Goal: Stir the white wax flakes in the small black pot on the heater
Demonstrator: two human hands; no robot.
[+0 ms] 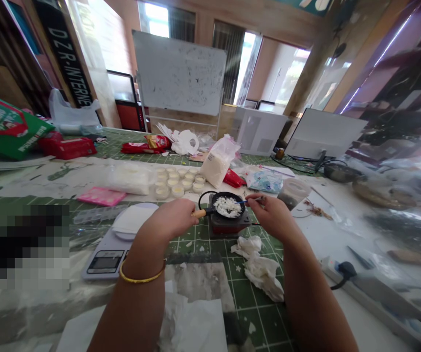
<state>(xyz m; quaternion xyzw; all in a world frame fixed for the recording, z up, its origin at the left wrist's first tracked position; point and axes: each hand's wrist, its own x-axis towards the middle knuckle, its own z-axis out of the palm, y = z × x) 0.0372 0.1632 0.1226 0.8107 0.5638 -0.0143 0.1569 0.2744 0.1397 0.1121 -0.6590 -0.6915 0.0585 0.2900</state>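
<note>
A small black pan rests on a little dark and red stove near the middle of the table. White crumbly pieces fill the pan. My left hand is closed round the pan's light wooden handle, left of the pan. From the right, my right hand pinches a thin blue stick, whose far end reaches into the white pieces.
Small filled cups and a bag of white material stand behind the stove. A kitchen scale lies left, crumpled tissues lie in front, and a power strip is at right.
</note>
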